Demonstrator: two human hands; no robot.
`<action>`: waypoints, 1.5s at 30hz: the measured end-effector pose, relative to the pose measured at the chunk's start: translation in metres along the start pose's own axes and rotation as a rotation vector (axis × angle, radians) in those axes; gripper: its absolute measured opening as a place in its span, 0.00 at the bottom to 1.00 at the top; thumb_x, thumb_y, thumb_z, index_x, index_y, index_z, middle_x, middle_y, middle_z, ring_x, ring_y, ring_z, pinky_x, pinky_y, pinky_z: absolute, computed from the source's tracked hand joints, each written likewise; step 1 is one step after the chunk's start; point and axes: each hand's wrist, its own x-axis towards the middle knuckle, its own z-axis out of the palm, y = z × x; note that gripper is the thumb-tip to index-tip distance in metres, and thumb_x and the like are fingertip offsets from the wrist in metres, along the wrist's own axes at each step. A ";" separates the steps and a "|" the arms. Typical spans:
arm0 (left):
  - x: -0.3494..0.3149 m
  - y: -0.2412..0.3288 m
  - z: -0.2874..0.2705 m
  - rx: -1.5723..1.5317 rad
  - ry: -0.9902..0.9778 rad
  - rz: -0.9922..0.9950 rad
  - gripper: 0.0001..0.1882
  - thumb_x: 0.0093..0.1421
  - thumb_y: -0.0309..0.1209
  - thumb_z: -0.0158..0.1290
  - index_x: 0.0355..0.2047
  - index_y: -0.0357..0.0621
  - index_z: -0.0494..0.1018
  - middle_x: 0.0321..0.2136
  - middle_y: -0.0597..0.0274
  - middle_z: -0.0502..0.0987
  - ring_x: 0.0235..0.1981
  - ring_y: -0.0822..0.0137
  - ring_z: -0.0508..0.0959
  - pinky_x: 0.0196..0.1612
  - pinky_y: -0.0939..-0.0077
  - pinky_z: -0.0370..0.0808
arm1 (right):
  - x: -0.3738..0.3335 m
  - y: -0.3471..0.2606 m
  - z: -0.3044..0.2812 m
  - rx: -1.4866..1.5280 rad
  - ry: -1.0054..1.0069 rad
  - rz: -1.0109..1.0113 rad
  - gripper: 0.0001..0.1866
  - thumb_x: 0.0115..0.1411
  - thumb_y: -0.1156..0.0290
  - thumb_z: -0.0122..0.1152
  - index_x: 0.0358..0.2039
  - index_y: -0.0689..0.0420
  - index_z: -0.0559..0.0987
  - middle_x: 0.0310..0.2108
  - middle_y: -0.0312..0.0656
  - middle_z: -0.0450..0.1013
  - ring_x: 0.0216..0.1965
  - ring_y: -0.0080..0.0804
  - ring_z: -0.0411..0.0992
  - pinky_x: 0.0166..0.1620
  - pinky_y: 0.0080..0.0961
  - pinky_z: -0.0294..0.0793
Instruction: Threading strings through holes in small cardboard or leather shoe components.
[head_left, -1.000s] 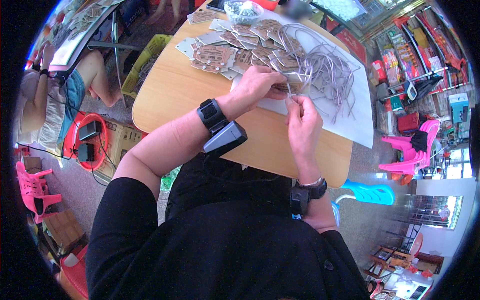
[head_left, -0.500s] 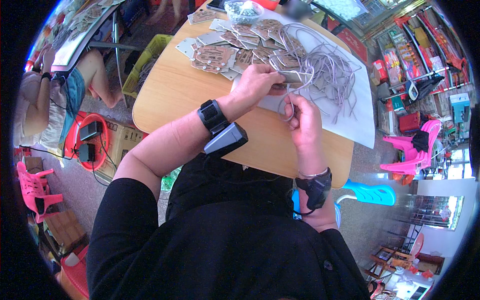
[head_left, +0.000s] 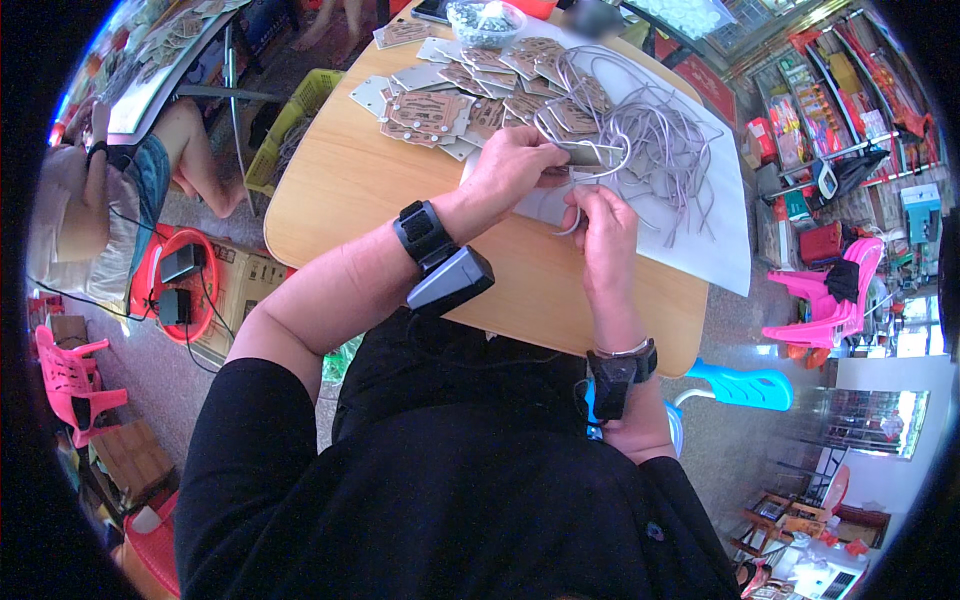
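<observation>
My left hand (head_left: pixel 512 172) is closed on the edge of a thin flat board (head_left: pixel 590 153), held just above the table; fingers hide part of it. A grey cord (head_left: pixel 628 150) loops beside this board, and my right hand (head_left: pixel 603 222) pinches a length of it close to my left fingertips. Beyond my hands lies a pile of similar boards (head_left: pixel 425 115), grey or patterned in brown, some with small white round pieces. To the right of the pile is a loose tangle of grey cords (head_left: pixel 665 140).
The cords rest on a white sheet (head_left: pixel 715 255) over the wooden table (head_left: pixel 335 190). A clear tub (head_left: pixel 487 22) of small pieces stands at the far edge. On the left are a yellow crate (head_left: pixel 265 160) and a seated person (head_left: pixel 85 210); a pink chair (head_left: pixel 830 290) stands right.
My right hand has shifted slightly and turned, its fingers drawing closer together on the cord. The cord's loop beside the board has changed shape. My left hand has barely moved.
</observation>
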 end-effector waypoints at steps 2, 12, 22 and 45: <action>-0.002 0.003 0.001 0.013 -0.011 -0.016 0.09 0.58 0.25 0.52 0.34 0.28 0.72 0.32 0.55 0.76 0.33 0.67 0.78 0.38 0.77 0.79 | 0.000 0.000 -0.002 0.014 0.004 0.000 0.09 0.58 0.71 0.54 0.25 0.62 0.77 0.15 0.32 0.69 0.17 0.17 0.63 0.21 0.17 0.59; -0.007 0.009 0.002 -0.005 -0.020 -0.083 0.11 0.59 0.28 0.51 0.35 0.29 0.72 0.32 0.53 0.76 0.30 0.65 0.79 0.36 0.74 0.79 | -0.002 0.002 0.010 -0.289 0.147 -0.317 0.08 0.58 0.70 0.58 0.25 0.62 0.77 0.14 0.37 0.70 0.16 0.22 0.68 0.22 0.24 0.65; -0.005 0.008 -0.001 0.009 -0.043 -0.087 0.12 0.59 0.29 0.51 0.37 0.28 0.72 0.34 0.51 0.77 0.32 0.63 0.80 0.37 0.74 0.80 | 0.002 -0.002 0.009 -0.418 0.203 -0.347 0.09 0.55 0.71 0.58 0.22 0.62 0.77 0.11 0.40 0.68 0.15 0.25 0.67 0.22 0.27 0.63; -0.006 0.007 -0.002 -0.012 -0.140 -0.098 0.13 0.62 0.28 0.45 0.37 0.28 0.73 0.37 0.51 0.75 0.37 0.64 0.79 0.40 0.72 0.80 | 0.009 0.005 0.006 -0.422 0.217 -0.380 0.07 0.56 0.71 0.57 0.26 0.62 0.77 0.16 0.42 0.70 0.18 0.29 0.69 0.25 0.27 0.66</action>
